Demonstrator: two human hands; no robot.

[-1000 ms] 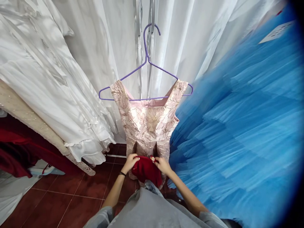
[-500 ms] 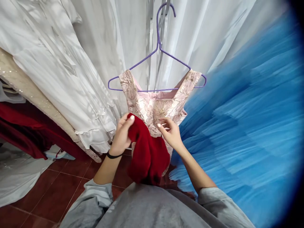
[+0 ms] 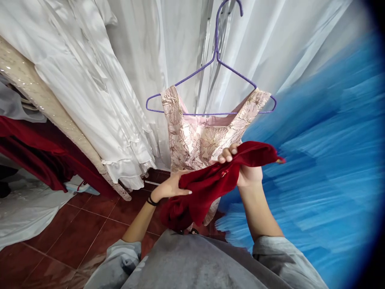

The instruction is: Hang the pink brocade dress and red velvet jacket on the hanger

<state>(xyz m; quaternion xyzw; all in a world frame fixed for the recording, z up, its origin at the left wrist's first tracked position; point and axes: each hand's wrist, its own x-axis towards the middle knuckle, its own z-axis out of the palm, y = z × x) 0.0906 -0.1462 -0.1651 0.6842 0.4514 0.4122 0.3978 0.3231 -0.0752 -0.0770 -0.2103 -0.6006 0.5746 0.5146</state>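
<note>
A dark red velvety cloth (image 3: 207, 190) stretches between my two hands, in front of a hanging dress. My right hand (image 3: 248, 170) grips its upper end from beneath, fingers curled over the edge, and one tip of the cloth sticks out past it to the right. My left hand (image 3: 170, 186) holds the lower left part, its thumb on top and its other fingers hidden behind the fabric. Behind the cloth, the pink and gold floral dress (image 3: 183, 136) hangs by its wide straps from a purple hanger (image 3: 231, 71).
White dresses (image 3: 120, 132) hang at the left, beside a beige sequined garment (image 3: 60, 106) and dark red fabric (image 3: 30, 140). Layered blue tulle (image 3: 309, 192) fills the right side. White curtains (image 3: 180, 44) hang behind. Red tiles (image 3: 81, 233) cover the floor.
My right hand, free before, now grips the red cloth. The cloth has swung from hanging below my left hand to lying slanted between both hands, and my left hand has moved lower.
</note>
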